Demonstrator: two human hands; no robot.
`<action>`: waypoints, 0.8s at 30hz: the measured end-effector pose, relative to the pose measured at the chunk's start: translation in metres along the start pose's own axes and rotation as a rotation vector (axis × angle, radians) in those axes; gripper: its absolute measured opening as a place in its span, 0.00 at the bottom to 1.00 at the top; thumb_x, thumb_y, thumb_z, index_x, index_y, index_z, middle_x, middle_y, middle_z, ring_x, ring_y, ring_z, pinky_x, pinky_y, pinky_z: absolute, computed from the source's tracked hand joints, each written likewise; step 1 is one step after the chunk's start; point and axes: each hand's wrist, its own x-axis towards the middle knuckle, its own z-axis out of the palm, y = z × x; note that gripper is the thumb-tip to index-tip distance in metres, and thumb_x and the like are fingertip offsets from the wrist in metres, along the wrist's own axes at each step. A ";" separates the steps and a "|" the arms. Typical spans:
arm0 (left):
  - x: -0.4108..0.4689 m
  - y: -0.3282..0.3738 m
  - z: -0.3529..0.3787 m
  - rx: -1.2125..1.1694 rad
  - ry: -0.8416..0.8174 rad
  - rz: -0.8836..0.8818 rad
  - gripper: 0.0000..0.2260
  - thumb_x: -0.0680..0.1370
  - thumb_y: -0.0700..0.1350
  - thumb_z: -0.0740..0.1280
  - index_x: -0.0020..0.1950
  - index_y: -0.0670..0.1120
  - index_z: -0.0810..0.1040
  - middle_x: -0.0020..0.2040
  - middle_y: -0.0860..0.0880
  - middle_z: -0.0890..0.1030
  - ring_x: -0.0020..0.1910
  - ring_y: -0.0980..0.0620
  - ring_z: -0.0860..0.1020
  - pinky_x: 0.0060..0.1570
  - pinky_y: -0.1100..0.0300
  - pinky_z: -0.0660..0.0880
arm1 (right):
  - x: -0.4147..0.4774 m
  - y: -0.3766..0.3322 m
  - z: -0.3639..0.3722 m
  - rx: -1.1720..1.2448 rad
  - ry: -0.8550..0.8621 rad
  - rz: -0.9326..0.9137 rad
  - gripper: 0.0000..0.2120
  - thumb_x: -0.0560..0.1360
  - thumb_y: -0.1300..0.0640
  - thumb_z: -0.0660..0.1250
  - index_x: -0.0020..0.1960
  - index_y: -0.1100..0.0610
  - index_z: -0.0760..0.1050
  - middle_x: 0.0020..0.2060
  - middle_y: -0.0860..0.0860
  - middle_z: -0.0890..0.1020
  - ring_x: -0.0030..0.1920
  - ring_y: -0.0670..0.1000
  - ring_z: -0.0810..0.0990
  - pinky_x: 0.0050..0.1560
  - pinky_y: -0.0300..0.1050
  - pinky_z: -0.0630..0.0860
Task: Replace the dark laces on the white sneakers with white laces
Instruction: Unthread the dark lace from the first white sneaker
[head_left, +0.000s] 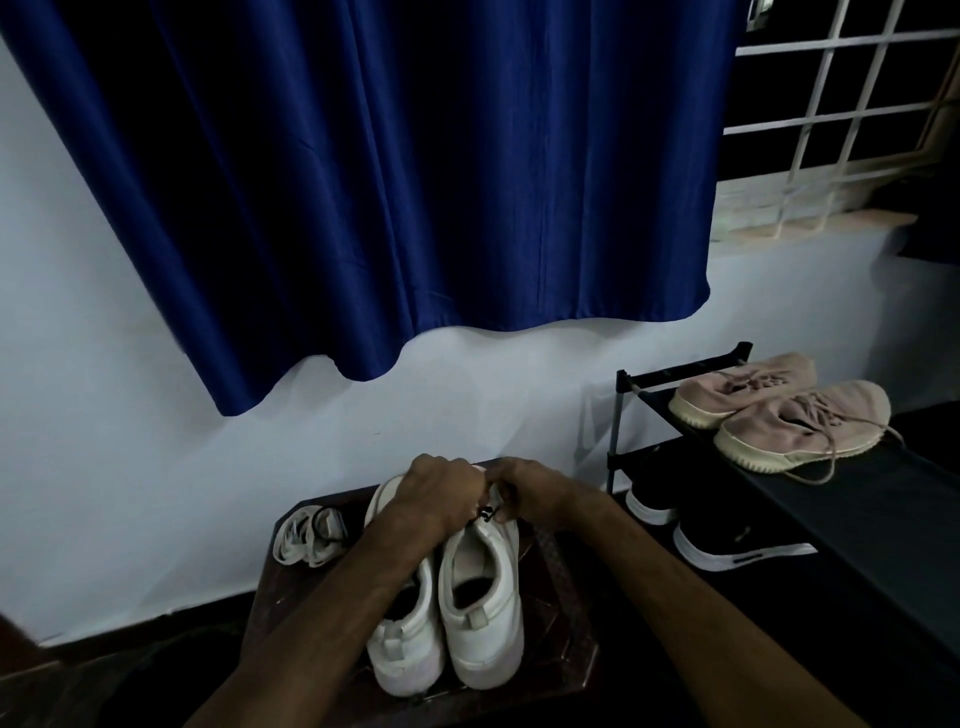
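While leaning over a low dark wooden table (270, 587), head view only.

White sneakers (483, 613) side by side at table centre, heels toward camera, toes toward wall, inner sides touching. Both upright.

Left hand (441, 496): knuckles up, fingers curled tight over forepart of the pair, resting where the two sneakers meet. Fingertips hidden under the hand; cannot tell what is gripped, if anything.

Right hand (530, 491): fingers curled, thumb and fingertips pinching a short visible stretch of dark lace (488, 514) at top of right-hand sneaker's tongue. Touching left hand, or very nearly.

White laces (311, 535): loose bundle on table, left of sneakers, near far-left corner, apart from both hands.

Surroundings: black shoe rack (623, 415) just right of table. Pink-beige sneakers (779, 410) on top shelf, laces trailing. Black sneakers with white soles (727, 545) on shelf below. Blue curtain (389, 182) against pale wall above. White window grille (831, 104) at upper right.
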 end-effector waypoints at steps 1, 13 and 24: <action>-0.003 -0.001 0.000 0.043 0.018 0.003 0.12 0.80 0.45 0.62 0.62 0.43 0.75 0.61 0.44 0.76 0.60 0.43 0.76 0.56 0.53 0.70 | -0.001 0.000 0.000 0.007 0.005 -0.003 0.15 0.66 0.67 0.75 0.51 0.58 0.80 0.46 0.54 0.80 0.40 0.47 0.75 0.43 0.37 0.72; -0.013 -0.016 0.056 0.080 0.385 -0.012 0.15 0.52 0.39 0.80 0.32 0.45 0.76 0.30 0.48 0.75 0.26 0.49 0.76 0.19 0.63 0.66 | -0.001 0.001 -0.003 -0.057 0.014 -0.062 0.12 0.68 0.65 0.74 0.50 0.56 0.78 0.46 0.57 0.79 0.44 0.54 0.78 0.47 0.47 0.74; -0.016 -0.015 0.051 0.103 0.400 -0.077 0.13 0.54 0.38 0.79 0.33 0.45 0.78 0.31 0.47 0.76 0.28 0.46 0.77 0.24 0.58 0.70 | -0.003 0.002 -0.003 -0.100 0.034 -0.126 0.12 0.68 0.66 0.72 0.51 0.59 0.77 0.44 0.52 0.77 0.44 0.49 0.73 0.45 0.41 0.69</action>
